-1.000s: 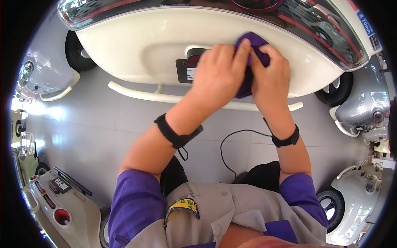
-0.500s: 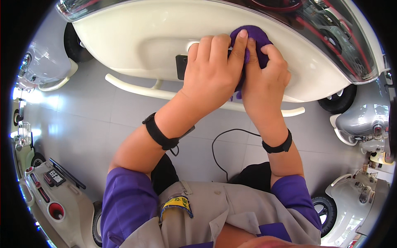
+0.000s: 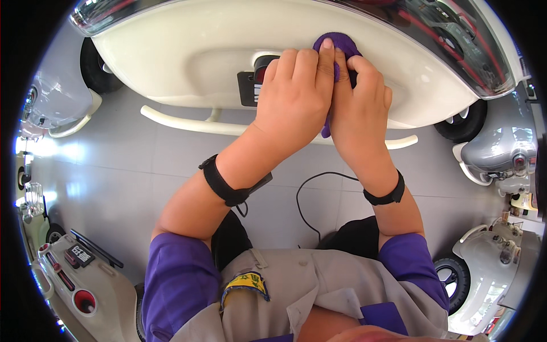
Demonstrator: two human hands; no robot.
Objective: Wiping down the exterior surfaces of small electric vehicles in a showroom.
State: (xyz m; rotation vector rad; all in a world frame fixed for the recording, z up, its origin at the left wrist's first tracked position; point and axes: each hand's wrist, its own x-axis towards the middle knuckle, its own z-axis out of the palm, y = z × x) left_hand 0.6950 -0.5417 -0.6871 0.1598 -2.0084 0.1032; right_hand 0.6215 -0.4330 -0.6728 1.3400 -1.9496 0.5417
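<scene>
Both my hands press a purple cloth (image 3: 341,41) against the rounded cream body panel (image 3: 228,34) of a vehicle. My left hand (image 3: 295,91) has its fingers bent over the cloth's left side, the index finger stretched along it. Close beside it, my right hand (image 3: 361,100) grips the cloth's right side with thumb and fingers. A bit of the cloth hangs below between the wrists; most of the rest is covered by my fingers. Left of my left hand are a black plate (image 3: 247,90) and a dark, reddish light (image 3: 263,67), partly hidden by my knuckles.
Below the panel runs a cream tubular bumper (image 3: 188,124). A glossy dark window (image 3: 450,45) curves above. Other small vehicles stand around: a silver one (image 3: 504,142) at right, a beige one (image 3: 108,285) at lower left. A black cable (image 3: 299,196) hangs by my right wrist over grey floor tiles.
My hands and the cloth have shifted slightly left on the panel, and less of the cloth shows. More of the dark, reddish light is visible beside my left hand.
</scene>
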